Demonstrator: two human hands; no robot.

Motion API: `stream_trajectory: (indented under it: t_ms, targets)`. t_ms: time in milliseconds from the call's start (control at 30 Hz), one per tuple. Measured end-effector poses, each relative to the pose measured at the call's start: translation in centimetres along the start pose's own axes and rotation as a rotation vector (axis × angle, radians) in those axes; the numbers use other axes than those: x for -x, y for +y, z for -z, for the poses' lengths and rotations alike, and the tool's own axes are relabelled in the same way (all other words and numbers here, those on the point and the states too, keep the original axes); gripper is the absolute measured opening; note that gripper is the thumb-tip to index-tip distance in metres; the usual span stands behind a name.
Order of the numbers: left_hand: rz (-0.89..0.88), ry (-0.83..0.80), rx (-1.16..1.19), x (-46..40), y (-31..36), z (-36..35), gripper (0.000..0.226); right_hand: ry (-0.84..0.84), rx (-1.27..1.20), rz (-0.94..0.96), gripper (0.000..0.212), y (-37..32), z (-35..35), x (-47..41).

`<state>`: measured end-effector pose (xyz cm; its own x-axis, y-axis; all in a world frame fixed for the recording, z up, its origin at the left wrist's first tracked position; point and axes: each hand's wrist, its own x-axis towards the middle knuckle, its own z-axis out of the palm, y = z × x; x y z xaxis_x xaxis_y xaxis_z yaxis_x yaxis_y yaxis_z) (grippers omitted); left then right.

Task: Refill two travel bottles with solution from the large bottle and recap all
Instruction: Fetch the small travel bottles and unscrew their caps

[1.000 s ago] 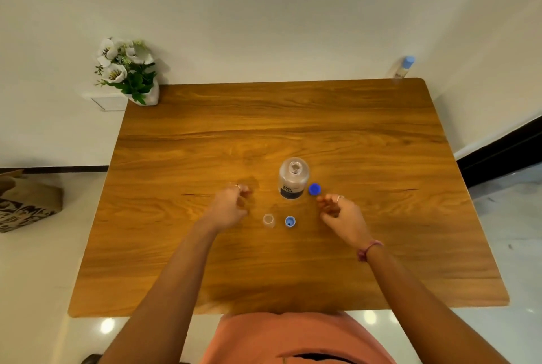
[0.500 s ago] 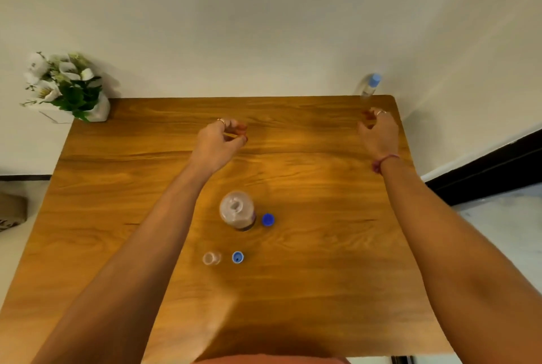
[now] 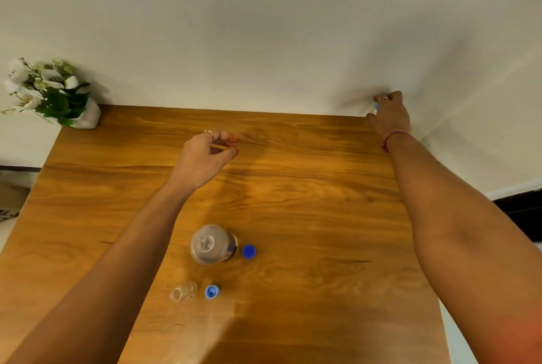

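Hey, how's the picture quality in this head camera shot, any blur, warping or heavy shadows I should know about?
Head view: wide-angle warping bows the table edges and stretches the forearms; the flowers at left look soft and smeared; the right hand at the far corner is slightly blurred and casts a dark shadow on the wall; the left hand throws a soft shadow on the wood; the large bottle stays fairly sharp.

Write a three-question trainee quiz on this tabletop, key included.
1. True or false: the large bottle is capped.
2. Which hand reaches the table's far corner: A left, B right?
3. Fill in: the light blue cap lies beside the small ____ travel bottle.

Key: 1 false, its dark blue cap lies beside it. 2 B. 3 clear.
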<state>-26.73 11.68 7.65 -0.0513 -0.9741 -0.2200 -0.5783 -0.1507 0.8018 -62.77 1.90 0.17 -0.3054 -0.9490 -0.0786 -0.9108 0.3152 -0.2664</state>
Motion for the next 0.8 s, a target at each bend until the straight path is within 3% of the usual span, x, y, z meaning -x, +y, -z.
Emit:
stream_trajectory:
  t_ms: [133, 267, 467, 700, 800]
  targets:
    - [-0.017, 0.035, -0.041, 0.6, -0.1, 0.9, 0.014, 0.028, -0.047, -0.01, 0.029, -0.7, 0.2, 0.3]
    - [-0.08, 0.05, -0.117, 1.5, 0.3, 1.1, 0.02, -0.1, -0.299, 0.095, 0.032, -5.7, 1.2, 3.2]
    - [-0.235, 0.083, -0.199, 3.0, 0.3, 1.8, 0.076, -0.425, -0.794, 0.273, 0.025, -17.4, 4.8, 13.4]
    - [-0.305, 0.218, -0.341, 6.8, -1.6, 7.8, 0.051, -0.451, -0.902, 0.354, 0.028, -24.1, 7.5, 20.3]
    - [-0.314, 0.217, -0.345, 9.0, -2.3, 10.1, 0.042, -0.437, -0.839, 0.435, 0.03, -26.0, 8.1, 22.2]
